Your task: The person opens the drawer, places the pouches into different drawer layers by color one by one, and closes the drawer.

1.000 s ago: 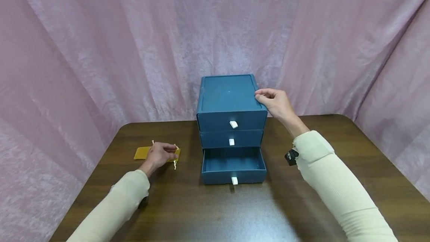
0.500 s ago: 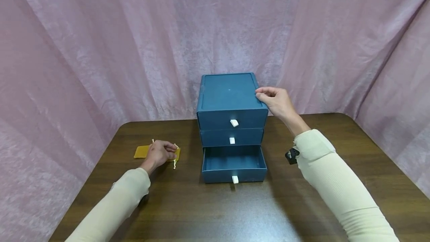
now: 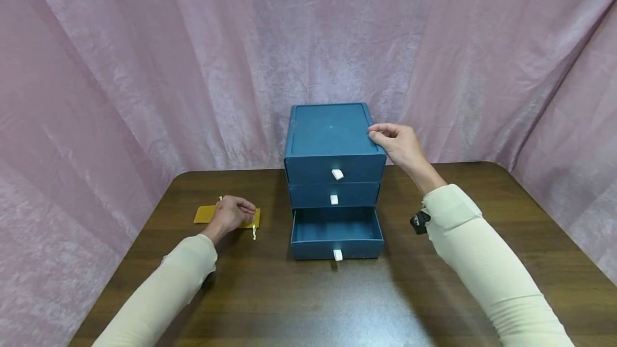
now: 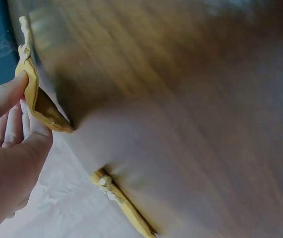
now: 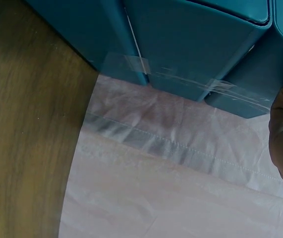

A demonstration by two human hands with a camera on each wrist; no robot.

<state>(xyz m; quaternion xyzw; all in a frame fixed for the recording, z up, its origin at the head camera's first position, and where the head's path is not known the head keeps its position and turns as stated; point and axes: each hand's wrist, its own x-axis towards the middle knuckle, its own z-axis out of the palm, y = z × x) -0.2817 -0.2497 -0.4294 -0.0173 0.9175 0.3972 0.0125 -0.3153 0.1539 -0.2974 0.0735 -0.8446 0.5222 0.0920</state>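
A yellow drawstring pouch (image 4: pixel 31 91) is pinched between the thumb and fingers of my left hand (image 3: pixel 230 212), at the left of the table. In the left wrist view it bends upward in the grip, its pale cord at the top. Another yellow pouch (image 4: pixel 126 207) lies flat beside it; the head view shows it partly hidden by the hand. My right hand (image 3: pixel 404 146) holds the right top edge of a blue drawer unit (image 3: pixel 330 130) with thumb and curled fingers. The bottom drawer (image 3: pixel 337 250) is pulled out and bare inside; the upper two are closed.
Each drawer front carries a white pull tab (image 3: pixel 337 174). Beneath everything is a brown wooden table (image 3: pixel 308 304). Pink curtains (image 3: pixel 231 58) hang close behind and at both sides. Clear tape (image 5: pixel 181 77) runs across the unit's side.
The left fingers have drawn together on the pouch, and its right-hand cord has shifted slightly. My right hand keeps its place on the unit; the head view has tilted a little.
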